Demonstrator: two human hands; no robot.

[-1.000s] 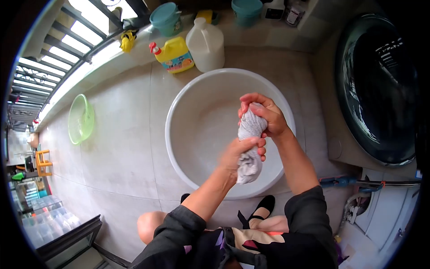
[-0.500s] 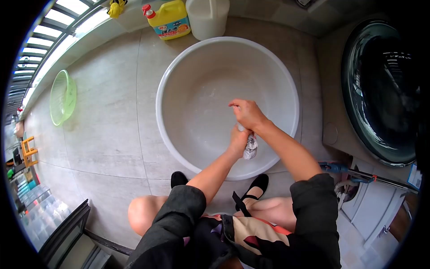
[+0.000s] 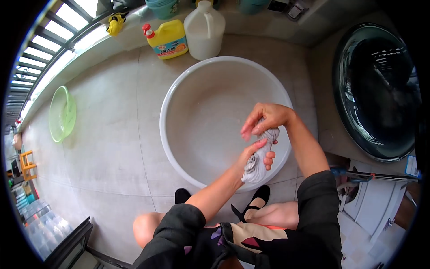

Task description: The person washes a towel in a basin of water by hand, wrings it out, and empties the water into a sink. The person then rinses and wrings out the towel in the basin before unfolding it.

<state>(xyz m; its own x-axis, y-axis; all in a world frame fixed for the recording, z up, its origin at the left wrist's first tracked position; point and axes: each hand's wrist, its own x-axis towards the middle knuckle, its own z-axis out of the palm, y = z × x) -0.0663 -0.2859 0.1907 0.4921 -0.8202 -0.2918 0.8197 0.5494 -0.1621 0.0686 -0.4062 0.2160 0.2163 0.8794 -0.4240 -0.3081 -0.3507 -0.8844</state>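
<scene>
A twisted, wet-looking light grey cloth (image 3: pixel 254 169) is bunched up above the basin. My left hand (image 3: pixel 256 151) is wrapped tightly round its middle, and its lower end hangs below the fist in loose folds. Over the cloth's upper end is my right hand (image 3: pixel 271 115), its fingers bent and slightly blurred, the thumb apart from them. It is against or just above the cloth; the exact contact is hidden. Beneath both hands sits a large white round basin (image 3: pixel 166 134), with a little shallow moisture visible on its bottom.
Behind the basin stand a yellow detergent jug (image 3: pixel 168 40) and a white plastic jug (image 3: pixel 204 31). A green basket (image 3: pixel 62 114) leans at the left by the railing. A dark round appliance door (image 3: pixel 376 94) is at the right. My shoes (image 3: pixel 257 197) flank the basin's near edge.
Both hands have shifted right and slightly toward me with the cloth. My right hand has loosened from its closed grip, and more of the cloth shows. The view has tilted up a little.
</scene>
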